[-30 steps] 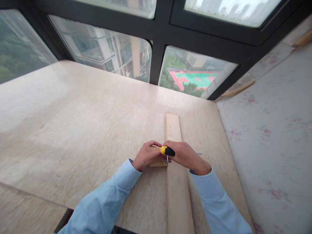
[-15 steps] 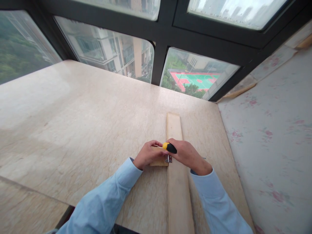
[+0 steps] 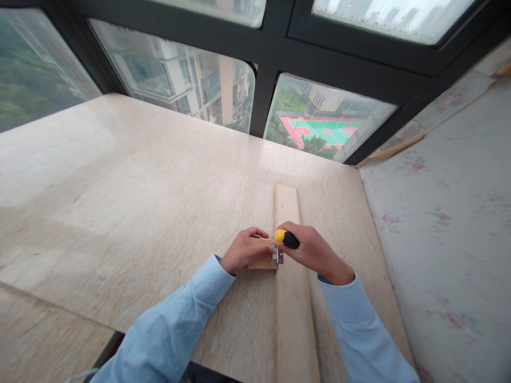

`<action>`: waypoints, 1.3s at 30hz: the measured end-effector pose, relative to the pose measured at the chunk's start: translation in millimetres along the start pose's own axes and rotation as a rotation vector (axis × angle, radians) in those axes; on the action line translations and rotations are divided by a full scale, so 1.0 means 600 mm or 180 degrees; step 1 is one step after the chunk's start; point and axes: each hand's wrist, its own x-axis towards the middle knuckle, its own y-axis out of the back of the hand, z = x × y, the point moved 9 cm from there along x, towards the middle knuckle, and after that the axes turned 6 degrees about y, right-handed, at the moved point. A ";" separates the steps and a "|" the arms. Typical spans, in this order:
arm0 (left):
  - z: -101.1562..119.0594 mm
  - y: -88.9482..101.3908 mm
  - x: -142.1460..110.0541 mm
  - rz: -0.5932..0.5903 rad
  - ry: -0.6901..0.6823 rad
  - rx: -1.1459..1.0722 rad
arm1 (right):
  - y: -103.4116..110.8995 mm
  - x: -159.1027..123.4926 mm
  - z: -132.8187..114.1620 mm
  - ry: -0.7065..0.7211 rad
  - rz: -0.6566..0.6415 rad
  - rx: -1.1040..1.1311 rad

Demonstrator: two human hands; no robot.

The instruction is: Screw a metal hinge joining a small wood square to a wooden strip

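Observation:
A long pale wooden board (image 3: 294, 314) lies on the stone sill, pointing toward the window. Against its left edge sits a short wooden block (image 3: 263, 263). A small metal hinge (image 3: 277, 255) spans the joint between the two. My left hand (image 3: 248, 249) is closed on the block, with fingers over its top and far side. In my right hand (image 3: 313, 250) is a screwdriver with a yellow and black handle (image 3: 288, 239), held above the hinge. The screwdriver's shaft and tip are hidden by the handle and fingers.
The marble-patterned sill (image 3: 131, 213) stretches left and ends at a dark window frame (image 3: 263, 90). A wall with floral paper (image 3: 447, 239) closes off the right side. Along the bottom left runs a seam in the stone with a dark edge (image 3: 107, 354).
My right hand and the screwdriver have shifted slightly right and away from me, so more of the hinge shows. My left hand stays on the block. The view has tilted slightly.

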 end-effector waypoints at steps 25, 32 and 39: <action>0.001 0.001 -0.005 0.0177 0.0083 0.0093 | 0.104 -0.027 -0.058 0.0754 0.2461 0.2685; -0.002 -0.001 -0.007 0.0132 0.0120 -0.0066 | 0.090 -0.025 -0.051 0.0894 0.2399 0.2792; 0.001 0.002 -0.007 0.0213 0.0083 0.0018 | 0.093 -0.028 -0.054 0.0825 0.2406 0.2732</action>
